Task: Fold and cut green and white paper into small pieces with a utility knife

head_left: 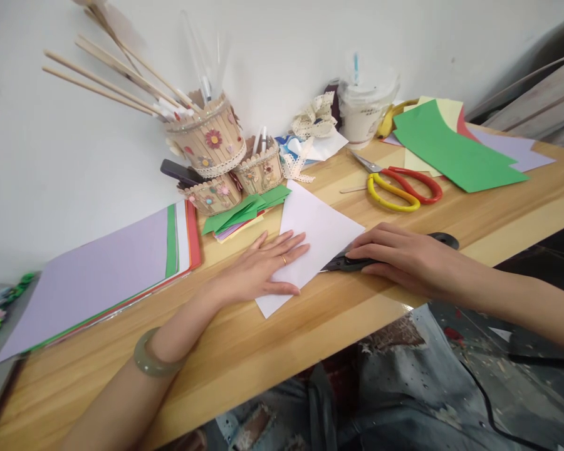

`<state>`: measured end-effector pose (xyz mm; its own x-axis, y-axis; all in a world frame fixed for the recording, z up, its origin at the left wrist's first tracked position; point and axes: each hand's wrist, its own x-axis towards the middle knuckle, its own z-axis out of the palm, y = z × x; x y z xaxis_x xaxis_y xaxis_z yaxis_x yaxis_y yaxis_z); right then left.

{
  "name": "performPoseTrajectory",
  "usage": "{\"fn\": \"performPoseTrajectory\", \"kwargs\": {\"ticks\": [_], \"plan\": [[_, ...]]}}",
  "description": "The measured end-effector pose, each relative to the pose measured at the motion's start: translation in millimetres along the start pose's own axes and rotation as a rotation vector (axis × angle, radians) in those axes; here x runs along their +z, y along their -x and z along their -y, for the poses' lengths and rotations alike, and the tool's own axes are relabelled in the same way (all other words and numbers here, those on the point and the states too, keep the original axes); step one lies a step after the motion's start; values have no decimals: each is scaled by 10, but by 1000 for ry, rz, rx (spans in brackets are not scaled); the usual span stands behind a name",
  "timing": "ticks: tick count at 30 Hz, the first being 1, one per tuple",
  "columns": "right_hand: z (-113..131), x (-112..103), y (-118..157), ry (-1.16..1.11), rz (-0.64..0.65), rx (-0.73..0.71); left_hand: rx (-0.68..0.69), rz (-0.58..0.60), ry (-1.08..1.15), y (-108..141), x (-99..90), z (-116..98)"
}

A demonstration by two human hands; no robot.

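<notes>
My left hand (263, 266) lies flat with spread fingers on a sheet of pale lilac-white paper (322, 228), pressing it to the wooden table. The paper sits at an angle, one corner pointing toward me. My right hand (404, 254) is closed around a black utility knife (345, 262), whose front end touches the paper's right edge. Part of the knife is hidden under my fingers; its rounded rear end shows beyond them. Just behind my right hand lie scissors (395, 185) with red and yellow handles. Folded green paper strips (244, 213) are beyond my left hand.
A stack of coloured paper (108, 269) covers the table's left side. Decorated stick holders (211, 141) with pens and wooden sticks stand at the back. A lidded cup (364, 113) is by the wall, and green paper (451, 147) with other sheets lies back right.
</notes>
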<state>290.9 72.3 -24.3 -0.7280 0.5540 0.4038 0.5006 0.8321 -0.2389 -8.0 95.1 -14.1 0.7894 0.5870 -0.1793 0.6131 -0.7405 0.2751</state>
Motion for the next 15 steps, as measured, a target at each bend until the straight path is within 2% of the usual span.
{"fn": "performPoseTrajectory", "kwargs": {"ticks": [15], "plan": [[102,100,-87,-12,31,-18,23,-2,-5,-9,19,20]]}}
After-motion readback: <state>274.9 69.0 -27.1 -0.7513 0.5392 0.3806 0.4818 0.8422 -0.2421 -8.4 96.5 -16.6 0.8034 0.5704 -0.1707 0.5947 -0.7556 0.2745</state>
